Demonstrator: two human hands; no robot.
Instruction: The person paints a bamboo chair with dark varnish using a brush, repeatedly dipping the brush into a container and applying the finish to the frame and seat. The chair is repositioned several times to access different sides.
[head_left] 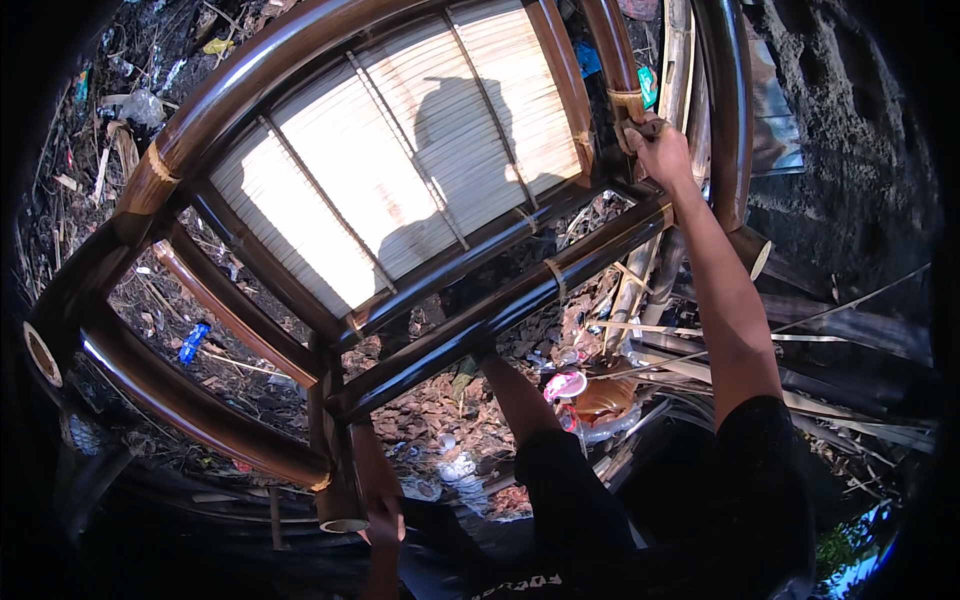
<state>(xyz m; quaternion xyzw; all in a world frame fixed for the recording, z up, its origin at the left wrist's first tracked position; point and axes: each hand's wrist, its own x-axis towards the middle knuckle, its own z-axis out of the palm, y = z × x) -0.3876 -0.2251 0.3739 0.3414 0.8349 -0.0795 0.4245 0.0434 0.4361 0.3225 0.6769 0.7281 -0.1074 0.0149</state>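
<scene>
- Dark-brown, glossy bamboo chair (440,278), tilted across most of the view above leaf litter (425,410); resting on it or raised clear, impossible to tell.
- Right hand (657,147) at the right side of the chair, fingers wrapped around a brown post (613,55), just below a pale binding (626,97).
- Left hand (388,528) low in deep shadow, just beside the cut end (345,525) of a lower post; fingers spread, pressed together or pinching the bamboo, impossible to tell.
- Likely stiff throughout, with thick poles bound near the joints; probably bulky and awkward more than truly heavy, given the hollow ends.
- Looks slippery: polished finish, bright highlights, apt to slide in a loose grasp.
- Best taken by the long lower rail (470,330) and the curved top rail (230,90), fingers close to the bindings for extra bite.
- Pale slatted panel (385,165) probably the fragile part: thin strips, narrow dark battens, no good place for pushing or lifting.
- Among containers, nothing certain: crumpled clear plastic bag (140,107) at upper left, contents unreadable; pink-and-white cup-like thing (565,387) beside an amber plastic piece (605,396), contents too small to make out.
- Blue wrapper (194,342) on the litter, visible through the side frame.
</scene>
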